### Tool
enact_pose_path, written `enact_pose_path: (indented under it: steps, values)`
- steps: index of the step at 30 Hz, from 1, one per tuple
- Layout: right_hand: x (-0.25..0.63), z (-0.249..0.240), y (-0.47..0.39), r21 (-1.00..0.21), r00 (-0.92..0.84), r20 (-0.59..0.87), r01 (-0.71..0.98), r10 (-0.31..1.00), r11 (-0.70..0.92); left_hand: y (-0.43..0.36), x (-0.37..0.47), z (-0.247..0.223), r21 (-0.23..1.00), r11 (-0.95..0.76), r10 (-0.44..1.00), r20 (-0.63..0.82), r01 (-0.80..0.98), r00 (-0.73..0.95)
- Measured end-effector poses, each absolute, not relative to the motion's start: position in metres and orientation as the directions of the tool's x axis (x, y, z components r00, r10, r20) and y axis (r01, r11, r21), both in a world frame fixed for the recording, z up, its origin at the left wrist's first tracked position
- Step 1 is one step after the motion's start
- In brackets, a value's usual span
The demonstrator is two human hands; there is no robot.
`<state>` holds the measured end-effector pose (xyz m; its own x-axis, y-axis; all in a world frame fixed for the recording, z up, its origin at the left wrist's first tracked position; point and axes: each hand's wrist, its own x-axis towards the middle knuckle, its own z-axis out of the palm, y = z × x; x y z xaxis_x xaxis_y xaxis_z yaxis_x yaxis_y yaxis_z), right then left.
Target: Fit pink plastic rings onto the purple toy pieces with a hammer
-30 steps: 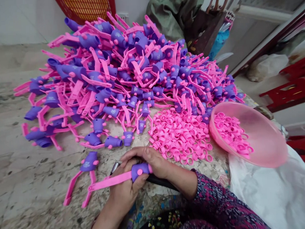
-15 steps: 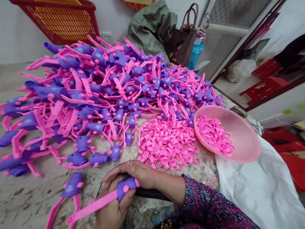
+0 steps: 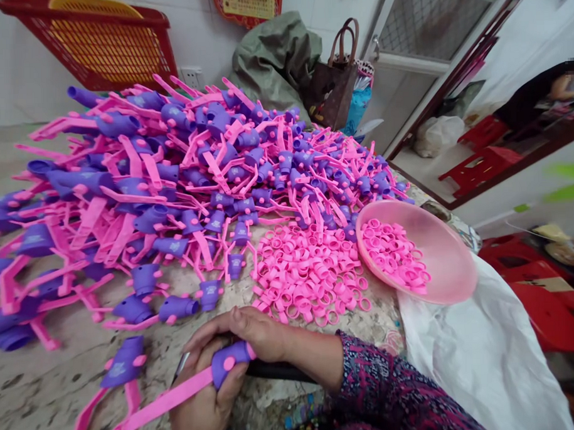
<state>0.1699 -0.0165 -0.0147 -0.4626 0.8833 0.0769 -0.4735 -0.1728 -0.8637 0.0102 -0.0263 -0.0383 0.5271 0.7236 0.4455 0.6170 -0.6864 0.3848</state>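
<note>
Hands: two, joined low in the middle. Left hand [image 3: 204, 403] grasps one purple-and-pink piece [image 3: 221, 369], thumb along its purple cup, pink strip slanting down-left over the tabletop [image 3: 34, 387]. Right hand [image 3: 256, 332] lies curled across the left, touching the piece's pink end; cannot tell whether its hidden fingers grip anything. One black bar [image 3: 283, 370] passes beneath the right wrist, mostly covered.

Loose piece [image 3: 125, 365]: one, apart from the heap, left of the hands. One purple cup, two pink legs, both cut off by the lower edge.

Heap [image 3: 218, 122] of similar pieces: overlapping, past counting, spread across the back and left. Pink rings [image 3: 308, 271]: too many to count, one mound between hands and heap.

Containers: one translucent pink bowl [image 3: 448, 259], right of the mound; more rings inside, uncounted, gathered along its left side. One red basket [image 3: 163, 53] behind the heap, with one yellow basket [image 3: 101, 3] nested in it. One brown handbag [image 3: 332, 94] upright by the wall; contents unclear.

White sheet [image 3: 474, 340]: one, below the bowl.
</note>
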Motion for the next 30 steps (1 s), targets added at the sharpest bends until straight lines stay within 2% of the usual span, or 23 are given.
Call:
enact_pose_path:
  steps: [9, 22, 30]
  values:
    - [0.171, -0.014, -0.016, -0.894, -0.467, 0.040, -0.411, 0.883, -0.177, -0.027, 0.007, -0.042, 0.366, -0.675, 0.733, 0.428, 0.641, 0.528]
    - [0.169, -0.014, -0.016, -0.880, -0.429, 0.096, -0.459, 0.898, -0.126, -0.026, 0.002, -0.051, 0.314, -0.706, 0.699, 0.450, 0.635, 0.555]
    - [0.169, -0.015, -0.017, -0.888, -0.486, 0.067, -0.427, 0.871, -0.171, -0.028, 0.003, -0.049, 0.346, -0.690, 0.717, 0.451, 0.636, 0.532]
